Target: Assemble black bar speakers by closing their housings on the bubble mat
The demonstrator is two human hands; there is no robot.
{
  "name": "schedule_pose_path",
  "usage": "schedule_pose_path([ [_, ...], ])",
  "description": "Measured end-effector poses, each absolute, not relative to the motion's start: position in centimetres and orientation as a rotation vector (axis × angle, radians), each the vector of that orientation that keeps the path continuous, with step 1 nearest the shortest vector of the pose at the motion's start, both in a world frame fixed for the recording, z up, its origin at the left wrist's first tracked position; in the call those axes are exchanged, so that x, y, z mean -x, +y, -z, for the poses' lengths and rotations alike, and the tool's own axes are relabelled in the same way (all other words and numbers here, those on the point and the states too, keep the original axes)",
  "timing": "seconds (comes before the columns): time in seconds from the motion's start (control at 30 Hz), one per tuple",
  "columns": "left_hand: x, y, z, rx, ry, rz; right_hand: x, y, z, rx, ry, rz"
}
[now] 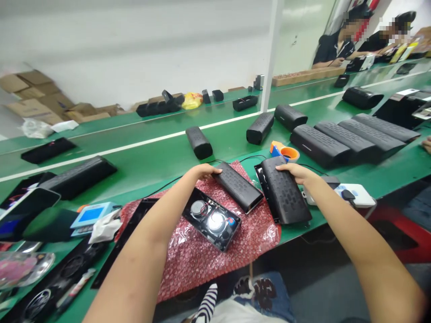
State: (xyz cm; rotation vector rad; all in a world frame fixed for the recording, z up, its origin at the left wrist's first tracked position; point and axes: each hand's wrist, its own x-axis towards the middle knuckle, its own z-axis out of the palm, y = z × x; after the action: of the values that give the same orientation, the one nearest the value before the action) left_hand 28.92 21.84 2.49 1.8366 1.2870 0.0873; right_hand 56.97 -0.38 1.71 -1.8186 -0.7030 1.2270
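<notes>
My left hand (206,171) grips the far end of a black patterned casing (239,187), which lies tilted over the pink bubble wrap (198,273). With my right hand (293,170) I hold the upper end of another black casing (286,193), beside the wrap's right edge; its open side faces left. Between my forearms an open black housing (213,220) lies on the wrap, showing two round silver parts and some wires. Thumbs rest on top of both casings, and the other fingers are mostly hidden.
Several black casings (319,144) stand at the right beside an orange tape dispenser (285,151). A white device (355,194) is near my right forearm. At the left are a blue box (92,215) and black panels (67,264). Two people (333,49) sit at the far right.
</notes>
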Motion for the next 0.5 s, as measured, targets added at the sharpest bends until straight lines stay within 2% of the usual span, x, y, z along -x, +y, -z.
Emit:
schedule_pose_path([
  [0.13,-29.4,19.7,-3.7,-2.251,1.190,-0.050,-56.4,0.5,-0.5,2.061,-0.817,-0.932],
  [0.3,-31.5,14.6,-3.3,-3.025,0.303,0.404,-53.3,-1.7,0.2,2.423,-1.114,-0.663],
  [0.4,-33.1,13.3,-2.4,-3.127,0.054,0.575,-51.9,-2.9,0.2,2.700,-1.269,-0.592],
  [0.5,-33.4,14.1,-3.0,-3.085,-0.073,0.432,-52.8,-3.3,-0.2,2.629,-1.204,-0.661],
])
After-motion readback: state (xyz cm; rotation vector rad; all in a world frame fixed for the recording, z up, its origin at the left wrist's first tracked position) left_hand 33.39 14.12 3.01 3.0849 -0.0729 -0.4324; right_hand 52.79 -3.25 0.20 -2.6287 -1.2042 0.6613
